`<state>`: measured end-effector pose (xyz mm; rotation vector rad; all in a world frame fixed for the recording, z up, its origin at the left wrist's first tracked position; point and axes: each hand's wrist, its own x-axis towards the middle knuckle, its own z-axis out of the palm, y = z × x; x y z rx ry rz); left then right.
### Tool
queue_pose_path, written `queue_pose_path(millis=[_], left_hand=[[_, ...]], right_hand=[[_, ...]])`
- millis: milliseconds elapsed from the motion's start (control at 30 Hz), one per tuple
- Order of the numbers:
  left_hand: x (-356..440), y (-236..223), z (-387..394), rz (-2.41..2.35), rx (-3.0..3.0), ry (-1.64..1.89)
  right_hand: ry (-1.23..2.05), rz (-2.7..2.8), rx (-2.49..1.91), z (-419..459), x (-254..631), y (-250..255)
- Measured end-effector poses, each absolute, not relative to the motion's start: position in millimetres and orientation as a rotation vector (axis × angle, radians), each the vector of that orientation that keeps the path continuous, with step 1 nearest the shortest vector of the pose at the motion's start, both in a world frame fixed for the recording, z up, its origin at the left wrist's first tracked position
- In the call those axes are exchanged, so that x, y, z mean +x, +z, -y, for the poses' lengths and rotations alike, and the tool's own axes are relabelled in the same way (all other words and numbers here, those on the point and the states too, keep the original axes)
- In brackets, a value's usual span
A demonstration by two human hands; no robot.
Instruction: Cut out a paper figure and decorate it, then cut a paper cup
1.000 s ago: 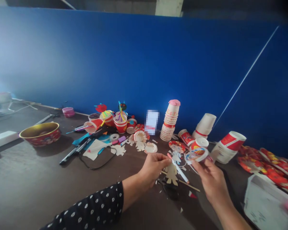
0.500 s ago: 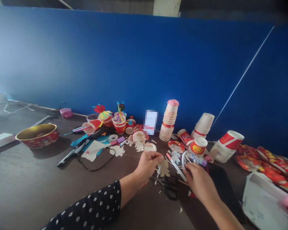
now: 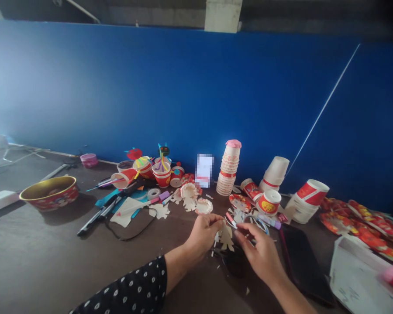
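Left hand: the left hand [image 3: 203, 233] is nearly closed, thumb and fingers pinched together on the top of a small paper doll [image 3: 227, 238]. A black sleeve with white spots [image 3: 126, 283] covers the forearm.

Right hand: the right hand [image 3: 260, 257] is half open and curved, its fingertips [image 3: 238, 232] reaching in just beside the paper doll. Whether it has hold of anything, I cannot tell. A white stick with a pink tip [image 3: 231, 220] lies just past those fingertips.

Paper doll: it hangs between the two hands, in front of the middle of the table [image 3: 170, 279], above a dark pair of scissors [image 3: 234, 261] that the hands partly hide.

Near the hands: paper scraps [image 3: 216, 266] are scattered on the table. A cut paper plate [image 3: 204, 206] sits just beyond the left hand, and a glue stick [image 3: 268, 221] lies beyond the right hand. A black phone [image 3: 303, 266] lies to the right.

Far edge: a tall stack of paper cups [image 3: 227, 172] stands against the blue wall [image 3: 196, 91], with decorated red cups [image 3: 161, 174] to its left.

Left end: a red bowl with a gold inside [image 3: 49, 193] sits there.

Right corner: a white box [image 3: 356, 279] sits in front of red packets [image 3: 356, 226].
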<state>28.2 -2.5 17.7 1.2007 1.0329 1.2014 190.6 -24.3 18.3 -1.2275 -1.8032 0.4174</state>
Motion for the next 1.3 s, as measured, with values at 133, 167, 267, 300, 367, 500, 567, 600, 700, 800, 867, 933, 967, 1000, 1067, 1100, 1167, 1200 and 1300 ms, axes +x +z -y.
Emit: queue_pose_path(millis=[133, 167, 267, 300, 367, 500, 567, 600, 700, 800, 867, 933, 967, 1000, 1067, 1100, 1167, 1200, 1300], left_hand=[[29.2, 21.7, 5.7, -1.085, 1.292, 1.208], [29.2, 22.4, 6.2, -1.084, 1.314, 1.219], [29.6, 22.0, 7.0, -1.063, 1.360, 1.251], [30.1, 21.1, 7.0, -1.060, 1.346, 1.258], [31.5, 18.6, 6.8, -1.060, 1.277, 1.265], [33.1, 14.8, 5.5, -1.065, 1.180, 1.270], [32.5, 14.9, 5.1, -1.096, 1.219, 1.265], [32.0, 15.4, 5.1, -1.122, 1.248, 1.257], [31.3, 17.3, 6.0, -1.191, 1.306, 1.214], [32.7, 17.5, 7.7, -1.206, 1.348, 1.172], [34.0, 16.8, 9.1, -1.200, 1.376, 1.155], [35.0, 16.5, 10.8, -1.197, 1.395, 1.142], [35.2, 16.6, 11.7, -1.201, 1.407, 1.139], [35.2, 17.1, 12.7, -1.211, 1.422, 1.138], [34.8, 18.3, 14.4, -1.238, 1.450, 1.141], [34.6, 19.0, 14.9, -1.250, 1.448, 1.140], [34.2, 19.7, 15.3, -1.247, 1.438, 1.154], [34.0, 19.6, 15.2, -1.244, 1.437, 1.160], [33.8, 18.1, 14.4, -1.254, 1.478, 1.156]], right_hand=[[0.804, 1.636, -1.155, 27.2, 169.8, 14.6], [0.841, 1.586, -1.172, 26.0, 167.7, 12.9], [0.882, 1.507, -1.212, 21.0, 167.6, 8.8], [0.886, 1.491, -1.213, 19.6, 168.6, 8.0], [0.896, 1.459, -1.203, 18.0, 170.6, 7.4], [0.905, 1.438, -1.203, 18.7, 171.0, 7.4], [0.902, 1.452, -1.200, 19.8, 170.4, 7.4], [0.903, 1.461, -1.196, 20.3, 170.2, 7.3], [0.920, 1.490, -1.171, 21.9, 169.8, 7.2], [0.954, 1.508, -1.149, 23.2, 169.3, 7.5], [0.972, 1.508, -1.144, 23.6, 168.5, 7.8], [0.978, 1.500, -1.142, 23.7, 167.9, 7.9], [0.981, 1.495, -1.141, 23.7, 167.7, 7.8], [0.985, 1.491, -1.141, 23.7, 167.7, 7.7], [0.996, 1.479, -1.147, 23.7, 168.1, 7.5], [1.000, 1.474, -1.149, 23.6, 168.5, 7.4], [1.005, 1.472, -1.148, 23.6, 169.5, 7.1], [1.006, 1.478, -1.148, 23.6, 170.1, 6.9], [1.013, 1.491, -1.151, 24.2, 171.4, 6.2]])
